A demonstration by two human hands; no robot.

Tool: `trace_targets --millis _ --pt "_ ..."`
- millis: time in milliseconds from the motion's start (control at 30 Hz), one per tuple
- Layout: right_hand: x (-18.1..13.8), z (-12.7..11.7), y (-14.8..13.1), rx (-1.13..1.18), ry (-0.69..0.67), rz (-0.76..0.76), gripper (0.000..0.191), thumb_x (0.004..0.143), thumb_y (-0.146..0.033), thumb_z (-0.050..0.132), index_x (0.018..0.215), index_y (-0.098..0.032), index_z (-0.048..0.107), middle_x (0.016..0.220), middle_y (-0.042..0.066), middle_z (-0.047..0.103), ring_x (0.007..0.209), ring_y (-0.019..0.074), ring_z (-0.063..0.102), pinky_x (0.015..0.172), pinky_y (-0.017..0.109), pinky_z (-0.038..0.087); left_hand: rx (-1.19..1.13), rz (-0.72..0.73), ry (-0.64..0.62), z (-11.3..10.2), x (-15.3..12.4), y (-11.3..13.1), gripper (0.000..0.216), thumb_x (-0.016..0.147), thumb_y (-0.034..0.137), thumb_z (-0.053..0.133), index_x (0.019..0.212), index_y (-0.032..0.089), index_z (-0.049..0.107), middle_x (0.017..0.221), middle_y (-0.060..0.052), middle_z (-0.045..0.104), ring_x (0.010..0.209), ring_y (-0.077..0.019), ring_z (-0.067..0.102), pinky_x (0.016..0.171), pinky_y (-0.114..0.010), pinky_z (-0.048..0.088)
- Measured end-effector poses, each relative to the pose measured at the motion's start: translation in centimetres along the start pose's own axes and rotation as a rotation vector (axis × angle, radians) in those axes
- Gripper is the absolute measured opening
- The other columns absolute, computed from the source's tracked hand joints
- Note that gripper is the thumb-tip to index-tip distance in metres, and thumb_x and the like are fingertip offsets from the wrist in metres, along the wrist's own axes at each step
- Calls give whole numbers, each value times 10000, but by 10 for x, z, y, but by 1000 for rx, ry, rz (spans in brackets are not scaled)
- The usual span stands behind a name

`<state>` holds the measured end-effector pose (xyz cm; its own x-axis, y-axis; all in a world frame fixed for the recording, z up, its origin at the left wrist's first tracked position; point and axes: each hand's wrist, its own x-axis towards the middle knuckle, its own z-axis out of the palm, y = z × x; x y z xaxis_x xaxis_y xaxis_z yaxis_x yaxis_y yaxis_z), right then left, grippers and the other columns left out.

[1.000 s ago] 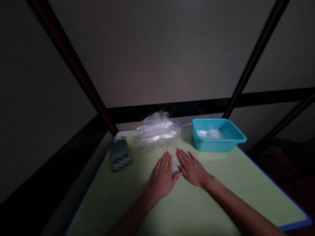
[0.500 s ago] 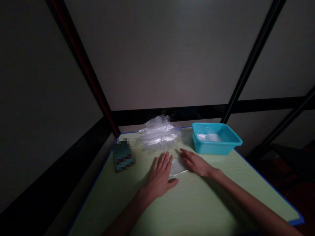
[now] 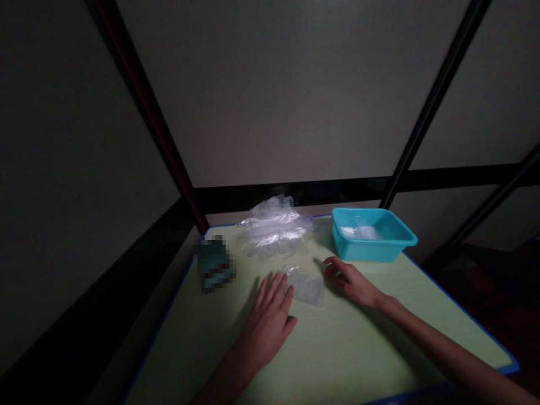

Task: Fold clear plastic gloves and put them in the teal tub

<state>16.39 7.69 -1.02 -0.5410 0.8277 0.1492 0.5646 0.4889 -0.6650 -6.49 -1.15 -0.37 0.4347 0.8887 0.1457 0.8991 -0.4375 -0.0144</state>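
Observation:
A clear plastic bag, folded into a small flat piece, lies on the table between my hands. Just left of it is my left hand, palm down with the fingers spread, its fingertips close to the bag's left edge; whether they touch it I cannot tell. My right hand hovers to the right of the bag, fingers loosely curled and apart, with nothing in them. Beyond the folded bag, a loose heap of clear plastic bags sits toward the back of the table.
A turquoise plastic basin stands at the back right, with folded clear plastic inside. At the left edge lies a dark green, pixelated item. Light wall panels with dark strips rise behind the table.
My right hand has moved off the folded bag to the right, and my left hand has drawn slightly back toward me. More of the bag now shows, turned a little.

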Motion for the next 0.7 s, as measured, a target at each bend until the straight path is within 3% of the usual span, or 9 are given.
trace_targets --millis 167,300,533,700 --pt "-27 6 -7 14 32 -2 562 627 21 348 1156 -164 379 1023 76 601 951 185 542 829 331 403 -87 -15 24 8 0 35 579 808 395 493 1299 131 338 1383 -157 286 1279 -291 206 1010 -483 265" --pt "-53 14 -20 -9 16 -51 588 609 43 346 1150 -179 407 1102 76 547 1044 178 483 908 334 365 -94 -24 4 9 3 38 584 813 415 488 1301 132 336 1378 -177 285 1271 -305 221 994 -495 281" --pt "-67 12 -29 -179 -48 -126 406 706 7 372 1042 -159 530 945 91 550 899 204 498 802 342 423 -117 83 20 13 2 35 638 809 474 471 1339 200 246 1417 -116 222 1300 -277 140 1016 -479 241" --pt "-65 13 -23 -373 -71 -212 355 797 -74 399 1096 -186 552 898 95 533 847 216 482 738 355 425 -165 166 -27 16 2 33 674 792 510 475 1347 225 220 1434 -91 177 1306 -268 125 1028 -465 212"
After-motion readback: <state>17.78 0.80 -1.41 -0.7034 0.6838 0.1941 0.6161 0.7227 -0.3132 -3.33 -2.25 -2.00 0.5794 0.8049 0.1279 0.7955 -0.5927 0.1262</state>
